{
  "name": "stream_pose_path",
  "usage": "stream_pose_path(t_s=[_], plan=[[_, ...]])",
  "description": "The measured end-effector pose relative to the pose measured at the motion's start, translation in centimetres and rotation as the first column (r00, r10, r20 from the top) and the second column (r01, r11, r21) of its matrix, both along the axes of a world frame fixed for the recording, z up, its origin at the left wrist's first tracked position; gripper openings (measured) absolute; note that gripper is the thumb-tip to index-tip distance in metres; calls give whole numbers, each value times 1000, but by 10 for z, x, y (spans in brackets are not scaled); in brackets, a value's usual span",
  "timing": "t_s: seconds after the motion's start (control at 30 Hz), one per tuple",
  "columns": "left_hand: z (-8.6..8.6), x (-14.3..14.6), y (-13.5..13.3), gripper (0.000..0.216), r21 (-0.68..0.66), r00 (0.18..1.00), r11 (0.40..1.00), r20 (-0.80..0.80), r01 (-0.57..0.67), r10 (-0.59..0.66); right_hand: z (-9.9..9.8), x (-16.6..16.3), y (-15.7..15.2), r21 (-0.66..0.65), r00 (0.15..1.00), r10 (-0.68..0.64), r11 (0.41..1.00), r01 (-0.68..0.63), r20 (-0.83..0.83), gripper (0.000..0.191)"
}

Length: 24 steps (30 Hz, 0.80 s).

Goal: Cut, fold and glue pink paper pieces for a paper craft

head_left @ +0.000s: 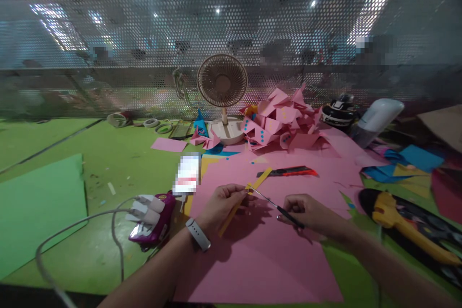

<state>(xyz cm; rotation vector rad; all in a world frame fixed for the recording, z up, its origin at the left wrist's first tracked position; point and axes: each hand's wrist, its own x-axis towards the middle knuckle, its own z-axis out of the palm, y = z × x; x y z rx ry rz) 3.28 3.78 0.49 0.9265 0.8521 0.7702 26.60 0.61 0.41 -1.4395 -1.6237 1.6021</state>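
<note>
My left hand pinches a narrow yellow paper strip between thumb and fingers. The strip slants, with its upper end beyond the fingertips and its lower end below the hand. In my right hand is a slim metal tool with a black handle; its exact kind is too blurred to tell. The tool's thin tip meets or nearly meets the strip beside my left fingertips. Both hands are above a large pink paper sheet. A red and black utility knife lies on the sheet beyond them.
A heap of folded pink paper pieces stands beside a small fan. On the left are a phone, a purple pouch with white chargers, cables and a green sheet. A yellow-handled tool lies right, near paper scraps.
</note>
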Motion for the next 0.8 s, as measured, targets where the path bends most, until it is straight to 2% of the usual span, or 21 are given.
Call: stream_pose_path(t_s=[0.37, 0.63, 0.8], plan=[[0, 0, 0, 25, 9, 1000, 1000, -6, -4, 4, -2, 1, 2, 13, 1000, 23, 1000, -23, -7, 38], [4, 0, 0, 25, -8, 999, 1000, -51, -2, 2, 5, -1, 0, 28, 1000, 4, 1000, -3, -11, 36], [2, 0, 1, 27, 26, 999, 1000, -54, 7, -6, 3, 1, 2, 24, 1000, 7, 1000, -6, -9, 38]])
